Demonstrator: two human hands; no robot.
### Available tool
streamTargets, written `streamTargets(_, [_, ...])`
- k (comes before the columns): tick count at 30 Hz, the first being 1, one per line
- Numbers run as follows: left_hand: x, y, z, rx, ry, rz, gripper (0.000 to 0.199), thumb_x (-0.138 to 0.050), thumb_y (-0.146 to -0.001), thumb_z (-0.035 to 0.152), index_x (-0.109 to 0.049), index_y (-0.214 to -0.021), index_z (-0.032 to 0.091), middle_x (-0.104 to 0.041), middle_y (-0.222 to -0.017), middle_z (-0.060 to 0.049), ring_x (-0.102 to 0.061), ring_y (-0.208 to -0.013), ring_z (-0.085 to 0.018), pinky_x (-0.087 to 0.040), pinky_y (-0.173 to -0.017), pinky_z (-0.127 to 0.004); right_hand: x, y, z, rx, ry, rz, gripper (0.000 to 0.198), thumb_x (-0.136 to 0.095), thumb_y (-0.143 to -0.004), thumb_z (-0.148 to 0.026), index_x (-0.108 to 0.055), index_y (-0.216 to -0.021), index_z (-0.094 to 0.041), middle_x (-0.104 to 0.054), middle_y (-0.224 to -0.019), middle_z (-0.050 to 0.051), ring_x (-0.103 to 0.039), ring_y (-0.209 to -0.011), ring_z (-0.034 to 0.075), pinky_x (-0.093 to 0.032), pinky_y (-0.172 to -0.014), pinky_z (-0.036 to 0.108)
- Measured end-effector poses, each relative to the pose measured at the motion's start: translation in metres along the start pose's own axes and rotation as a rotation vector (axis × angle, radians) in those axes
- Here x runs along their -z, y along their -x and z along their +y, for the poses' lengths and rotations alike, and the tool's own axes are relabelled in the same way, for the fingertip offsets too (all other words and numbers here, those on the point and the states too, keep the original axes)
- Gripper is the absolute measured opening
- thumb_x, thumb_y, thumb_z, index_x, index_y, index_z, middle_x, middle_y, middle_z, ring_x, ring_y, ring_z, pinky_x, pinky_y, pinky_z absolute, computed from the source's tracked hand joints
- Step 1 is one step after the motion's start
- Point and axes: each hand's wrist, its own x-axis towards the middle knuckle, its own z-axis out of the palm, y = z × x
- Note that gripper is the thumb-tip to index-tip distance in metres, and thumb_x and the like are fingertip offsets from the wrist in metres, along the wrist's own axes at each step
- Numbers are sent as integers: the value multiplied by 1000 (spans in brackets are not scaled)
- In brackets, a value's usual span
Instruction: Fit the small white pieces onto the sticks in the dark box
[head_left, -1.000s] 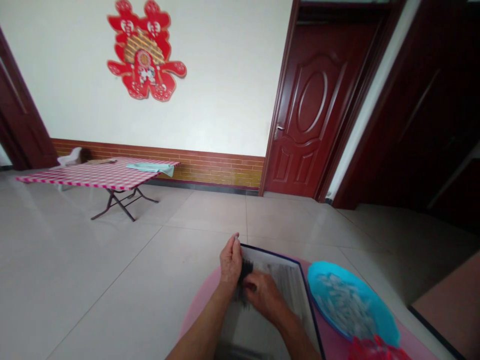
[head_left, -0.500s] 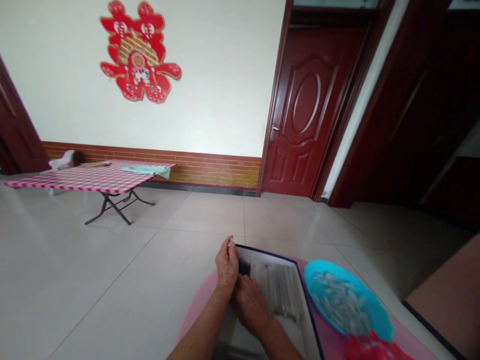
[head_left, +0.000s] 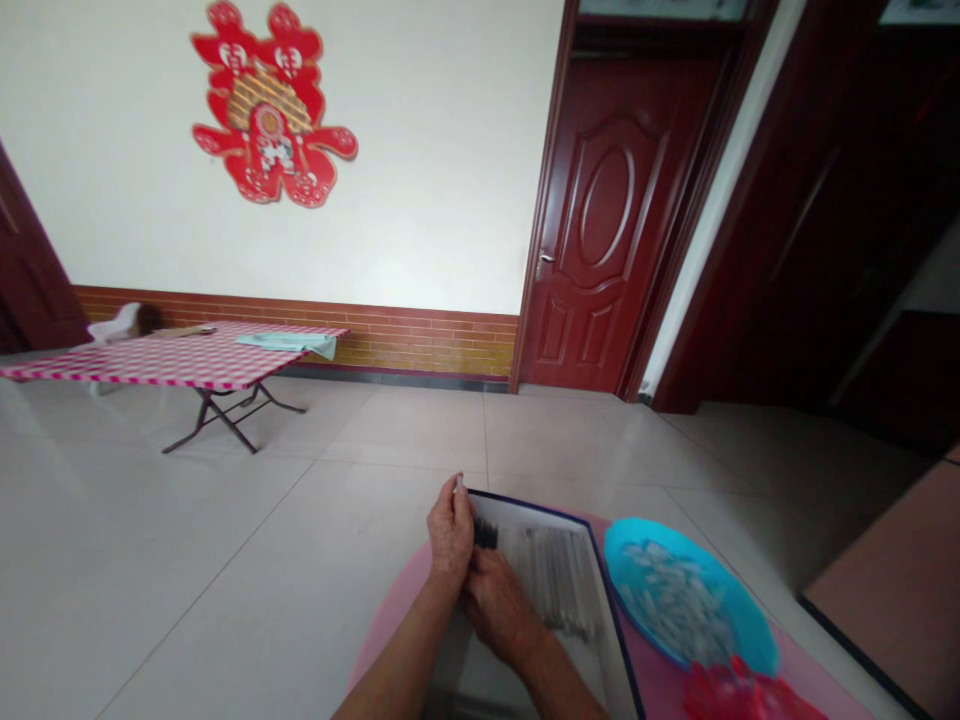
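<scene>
My left hand is closed at the left rim of a shallow box with a dark blue edge. A small whitish tip shows at its thumb and forefinger; what it belongs to is hidden. My right hand is bent just below it, inside the box, its fingers curled and touching or nearly touching the left hand. Whatever those fingers grip is out of sight. Beside the hands lies a small bunch of dark, thin pieces. A row of thin, clear-grey sticks fills the right part of the box.
The box rests on a pink round table. A blue basin of small whitish pieces stands at its right, with red crinkled plastic in front. Further off are a checked folding table and a dark red door.
The whole view has shifted slightly, so things sit a little further left. Both hands keep nearly the same pose at the box's left side.
</scene>
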Motion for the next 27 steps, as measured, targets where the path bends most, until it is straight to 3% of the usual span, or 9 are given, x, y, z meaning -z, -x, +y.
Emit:
streamTargets(6, [-1, -2, -2, 103, 116, 17, 45, -46, -85, 50, -60, -108, 13, -51, -57, 6, -46, -46, -11, -40, -45, -22, 19, -3, 9, -96, -209, 150, 24, -45, -88, -14, -67, -94, -21, -69, -94, 7, -63, -91, 19, -49, -83, 32])
streamTargets(10, [-3, -2, -2, 97, 144, -46, 42, -46, -86, 50, -60, -103, 14, -52, -58, 5, -47, -46, -11, -41, -45, -22, 39, -4, 20, -379, -303, 488, 20, -49, -87, -29, -66, -92, -21, -72, -92, 7, -66, -88, 21, -50, -81, 33])
streamTargets(14, [-4, 4, 2, -47, -18, -201, 37, -45, -89, 46, -65, -95, 16, -60, -62, 1, -56, -56, -13, -46, -55, -24, 57, -1, 38, -700, -484, 878, 27, -53, -83, -44, -63, -91, -20, -72, -90, 7, -66, -85, 21, -51, -80, 34])
streamTargets(19, [-2, 15, 8, -235, -245, -447, 38, -41, -91, 39, -68, -107, 18, -73, -79, -4, -67, -73, -17, -52, -72, -27, 71, 9, 61, -935, -809, 1283, 32, -60, -76, -47, -58, -95, -21, -69, -86, 1, -63, -70, 13, -53, -67, 28])
streamTargets(22, [-4, 20, 6, -332, -325, -547, 36, -42, -91, 35, -68, -110, 19, -75, -93, -7, -70, -85, -19, -52, -81, -28, 72, 14, 68, -944, -886, 1358, 33, -63, -72, -46, -58, -93, -22, -67, -82, -2, -60, -63, 11, -52, -63, 26])
streamTargets(27, [-9, 25, -2, -439, -395, -590, 33, -43, -91, 31, -68, -110, 20, -74, -105, -6, -69, -97, -21, -53, -88, -31, 68, 14, 70, -922, -859, 1324, 33, -63, -72, -46, -58, -93, -21, -65, -74, -3, -57, -59, 9, -49, -60, 23])
